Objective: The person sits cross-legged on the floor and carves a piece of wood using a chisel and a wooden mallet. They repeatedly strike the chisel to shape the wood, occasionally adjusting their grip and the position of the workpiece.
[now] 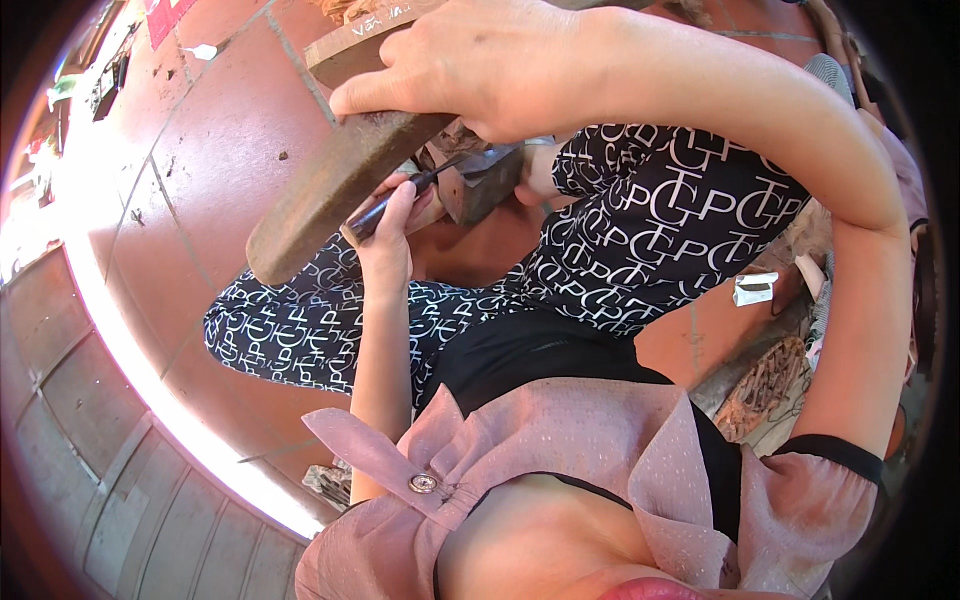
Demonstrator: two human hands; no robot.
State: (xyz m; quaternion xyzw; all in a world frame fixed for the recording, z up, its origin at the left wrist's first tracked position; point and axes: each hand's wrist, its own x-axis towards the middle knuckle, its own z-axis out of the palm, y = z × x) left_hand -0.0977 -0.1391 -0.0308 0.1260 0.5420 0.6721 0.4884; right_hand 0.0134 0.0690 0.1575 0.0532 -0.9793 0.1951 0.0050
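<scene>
My left hand [388, 215] is closed round the dark handle of a slim hand tool [372, 216], seemingly a chisel. Its narrow metal shaft points up and right, toward a dark wooden block [482, 192] between my legs. Above it, my right hand [480, 65] is curled over the upper end of a long brown wooden bar [335, 190] with a rounded lower end. The bar slants down to the left, past my left hand. Right beside my right hand is a lighter wooden board [365, 45] with handwriting on its edge; its contact with the fingers is unclear.
My legs in black patterned trousers [660, 220] are bent around the work. Reddish floor tiles [130, 200] carry small bits of debris. At right lie a small white packet [755, 289] and a carved brown wooden piece [762, 388]. Grey panels [150, 490] run along the lower left.
</scene>
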